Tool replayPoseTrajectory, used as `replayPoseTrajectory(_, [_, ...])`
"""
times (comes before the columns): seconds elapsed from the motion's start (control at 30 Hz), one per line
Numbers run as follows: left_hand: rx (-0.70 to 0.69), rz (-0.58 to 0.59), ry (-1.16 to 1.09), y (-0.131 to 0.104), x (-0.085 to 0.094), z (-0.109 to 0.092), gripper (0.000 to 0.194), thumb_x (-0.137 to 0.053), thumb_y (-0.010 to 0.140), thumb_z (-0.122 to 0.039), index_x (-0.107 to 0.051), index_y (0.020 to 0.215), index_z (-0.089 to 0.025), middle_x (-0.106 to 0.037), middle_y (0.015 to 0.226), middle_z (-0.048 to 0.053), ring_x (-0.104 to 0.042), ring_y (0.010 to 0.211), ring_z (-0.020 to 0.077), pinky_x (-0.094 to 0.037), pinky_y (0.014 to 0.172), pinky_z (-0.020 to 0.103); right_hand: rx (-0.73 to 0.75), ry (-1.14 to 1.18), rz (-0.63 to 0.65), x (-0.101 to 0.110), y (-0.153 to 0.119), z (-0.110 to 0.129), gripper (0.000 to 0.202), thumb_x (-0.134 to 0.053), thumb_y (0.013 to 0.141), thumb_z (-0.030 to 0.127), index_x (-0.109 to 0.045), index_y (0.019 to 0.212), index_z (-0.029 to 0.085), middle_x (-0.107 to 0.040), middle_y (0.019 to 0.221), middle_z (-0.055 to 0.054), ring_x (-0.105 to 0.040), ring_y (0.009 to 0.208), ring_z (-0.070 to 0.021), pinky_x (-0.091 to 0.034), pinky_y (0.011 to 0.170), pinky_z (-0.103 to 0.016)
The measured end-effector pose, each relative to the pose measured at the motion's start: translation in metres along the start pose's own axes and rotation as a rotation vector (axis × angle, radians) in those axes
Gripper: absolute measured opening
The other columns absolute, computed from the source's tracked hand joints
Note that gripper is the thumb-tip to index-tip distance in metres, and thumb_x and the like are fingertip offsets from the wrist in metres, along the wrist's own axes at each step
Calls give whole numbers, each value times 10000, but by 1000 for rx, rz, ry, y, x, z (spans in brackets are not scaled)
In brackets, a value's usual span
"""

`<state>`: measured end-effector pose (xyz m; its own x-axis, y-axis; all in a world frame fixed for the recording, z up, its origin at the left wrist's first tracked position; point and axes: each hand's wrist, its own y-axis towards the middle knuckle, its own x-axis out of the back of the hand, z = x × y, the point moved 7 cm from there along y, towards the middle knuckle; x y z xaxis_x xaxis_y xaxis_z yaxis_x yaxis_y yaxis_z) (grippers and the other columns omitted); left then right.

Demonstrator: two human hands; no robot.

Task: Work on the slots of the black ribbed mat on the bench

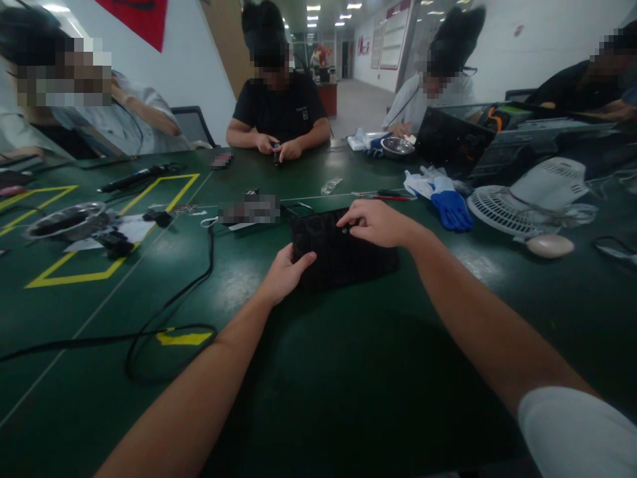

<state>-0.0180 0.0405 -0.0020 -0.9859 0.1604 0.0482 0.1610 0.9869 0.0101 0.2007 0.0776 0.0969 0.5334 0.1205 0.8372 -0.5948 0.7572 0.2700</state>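
A flat black pouch [343,259] with a faintly patterned surface lies on the green table in front of me. My left hand [288,272] grips its left edge, thumb on top and the other fingers tucked underneath. Over the pouch's upper part is my right hand [373,222], its index finger stretched out and touching the surface. Its thumb is apart from that finger, and the remaining fingers are curled. A small shiny metal stud [345,230] shows between those fingertips. The underside of the pouch is hidden.
A black cable [212,259] loops across the table at left, near a metal ring-shaped part [70,220]. Blue-and-white gloves [450,207] and a white fan [527,192] lie right. Red-handled tools [385,196] sit beyond the pouch. Several people sit around the table.
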Motion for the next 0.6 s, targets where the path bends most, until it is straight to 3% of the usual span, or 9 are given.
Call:
replayPoseTrajectory(0.17, [-23, 1, 12, -2, -1, -4, 473, -862, 816, -442, -734, 1198, -194, -838, 1190, 102, -750, 1264, 365, -580, 1152, 575, -41, -9, -33, 0, 2, 3, 247, -705, 936, 163, -891, 1096, 192, -724, 1000, -71, -616, 832, -186, -476, 869, -369])
replayPoseTrajectory(0.6, [18, -27, 9, -4, 3, -2, 510, -883, 808, -473, -724, 1204, -194, -836, 1150, 88, -765, 1206, 354, -588, 1140, 567, -48, -14, -63, -3, 5, 2, 235, -740, 929, 134, -894, 1097, 191, -747, 1009, -78, -661, 870, -194, -502, 881, -368])
